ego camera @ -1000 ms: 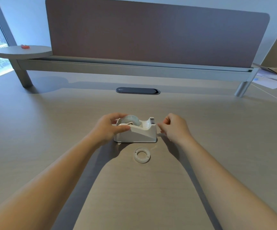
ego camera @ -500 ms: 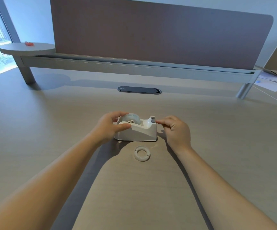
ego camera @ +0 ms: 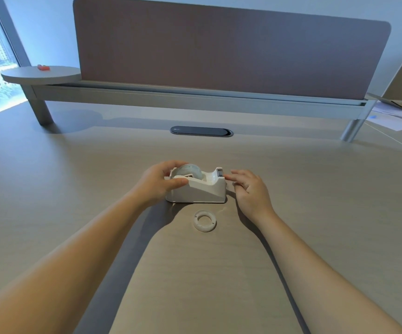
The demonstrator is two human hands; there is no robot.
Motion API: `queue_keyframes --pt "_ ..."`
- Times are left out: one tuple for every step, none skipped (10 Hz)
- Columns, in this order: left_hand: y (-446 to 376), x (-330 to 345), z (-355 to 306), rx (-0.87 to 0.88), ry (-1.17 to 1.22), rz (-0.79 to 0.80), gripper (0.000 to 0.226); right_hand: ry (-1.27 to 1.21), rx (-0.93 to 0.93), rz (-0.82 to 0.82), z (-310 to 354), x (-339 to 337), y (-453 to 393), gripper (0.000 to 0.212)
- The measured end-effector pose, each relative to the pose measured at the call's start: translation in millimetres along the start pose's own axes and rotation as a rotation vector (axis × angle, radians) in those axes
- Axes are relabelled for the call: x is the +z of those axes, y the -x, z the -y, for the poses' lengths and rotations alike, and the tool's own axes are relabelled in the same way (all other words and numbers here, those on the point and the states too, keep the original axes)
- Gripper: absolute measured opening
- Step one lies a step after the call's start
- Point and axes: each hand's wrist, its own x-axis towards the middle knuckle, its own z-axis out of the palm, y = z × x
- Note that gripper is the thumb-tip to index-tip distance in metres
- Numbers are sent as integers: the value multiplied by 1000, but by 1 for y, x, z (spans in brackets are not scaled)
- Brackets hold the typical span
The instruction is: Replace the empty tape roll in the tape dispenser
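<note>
- Far left, a round side shelf (ego camera: 41, 74) sticks out from the desk divider (ego camera: 231, 49), with a small red thing (ego camera: 43, 67) lying on it; I cannot tell what it is.
- My left hand (ego camera: 157, 183) is clamped on the back end of the tape dispenser (ego camera: 197, 190): thumb along the near side, fingers curled over the far side.
- The dispenser sits upright on the desk (ego camera: 315, 201), its cutter end pointing right.
- A tape roll (ego camera: 190, 171) sits in the dispenser's cradle, its top rising above the walls, right beside my left fingers.
- Behind the dispenser, further back on the desk, lies a dark oval cable slot (ego camera: 201, 131).
- The empty core (ego camera: 204, 220), a white ring, lies flat on the desk just in front of the dispenser, apart from both hands.
- My right hand (ego camera: 250, 191) rests beside the cutter end, fingers loosely bent and together, fingertips just at the dispenser's front corner; whether they pinch the tape end I cannot tell.
- Far right, some papers (ego camera: 393, 116) lie on the desk.
</note>
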Motion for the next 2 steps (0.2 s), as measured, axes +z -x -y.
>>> queue_keyframes --pt "2 0 -3 1 -37 6 56 -35 55 -1 2 1 1 38" --pt "4 -3 -4 -45 2 -38 69 -162 120 -113 8 -6 3 35"
